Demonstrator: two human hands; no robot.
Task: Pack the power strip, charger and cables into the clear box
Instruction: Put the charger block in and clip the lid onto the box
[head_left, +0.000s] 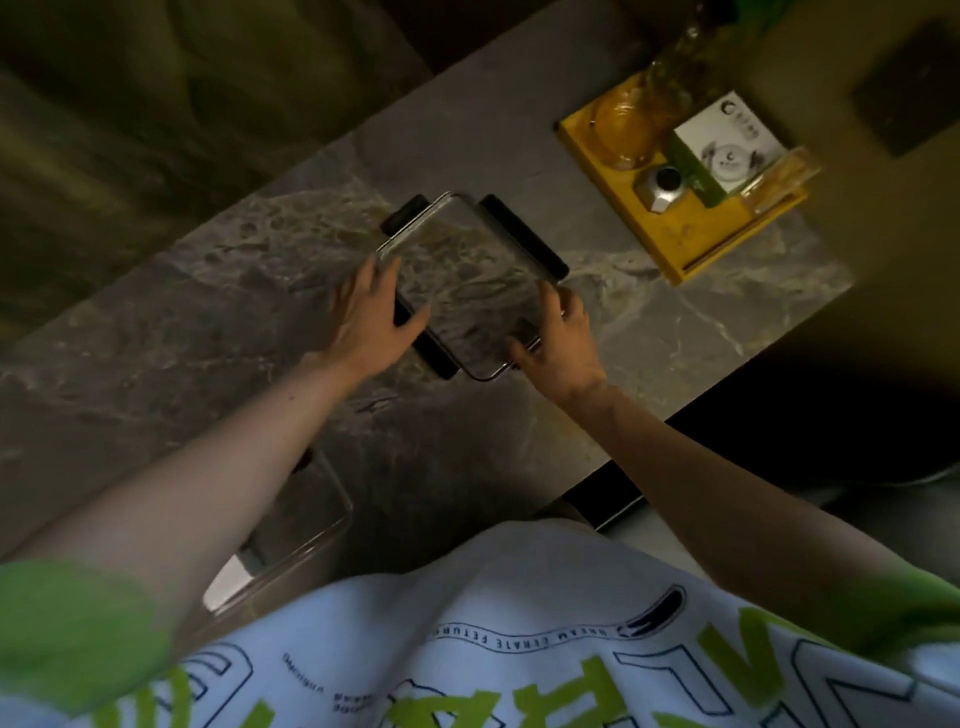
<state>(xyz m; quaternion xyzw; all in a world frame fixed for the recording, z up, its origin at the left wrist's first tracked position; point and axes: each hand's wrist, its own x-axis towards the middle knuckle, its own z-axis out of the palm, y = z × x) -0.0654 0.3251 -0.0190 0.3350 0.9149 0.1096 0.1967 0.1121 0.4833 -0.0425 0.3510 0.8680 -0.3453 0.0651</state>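
Dim marble counter (208, 322): the clear lid (467, 280) lies flat between both hands, left hand (371, 312) gripping its left edge, right hand (558, 343) pinching the near corner.

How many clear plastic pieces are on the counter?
2: a clear lid with black clips held between both hands at mid-counter, and a clear box near the body, under the left forearm. More may be hidden.

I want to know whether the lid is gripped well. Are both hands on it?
Yes: the left hand rests on one long edge of the clear lid and the right hand grips its near corner.
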